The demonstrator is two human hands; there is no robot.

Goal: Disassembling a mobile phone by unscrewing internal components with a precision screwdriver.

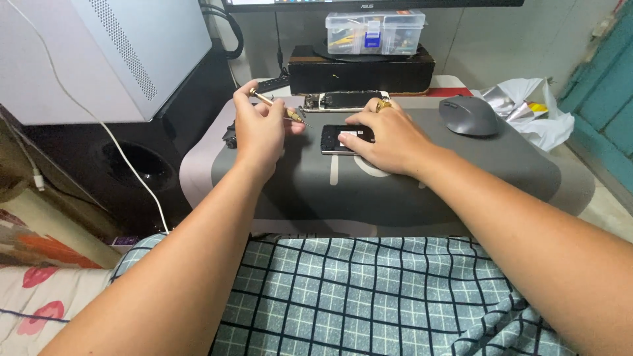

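Note:
My left hand (260,128) grips a small brass-coloured screwdriver (277,107), tip pointing right and slightly down, above the grey desk mat (461,178). My right hand (389,138), with a gold ring on one finger, rests flat on an opened dark phone body (336,138) and holds it down on the mat. Behind it lies a second opened phone part (346,100) with exposed circuit boards. The screwdriver tip hangs between the two phone parts, touching neither.
A grey computer mouse (469,115) sits right of my hand. A dark wooden box (361,71) carries a clear plastic parts case (374,31). Crumpled white plastic (527,105) lies far right. A white computer tower (99,53) and black speaker (132,165) stand left.

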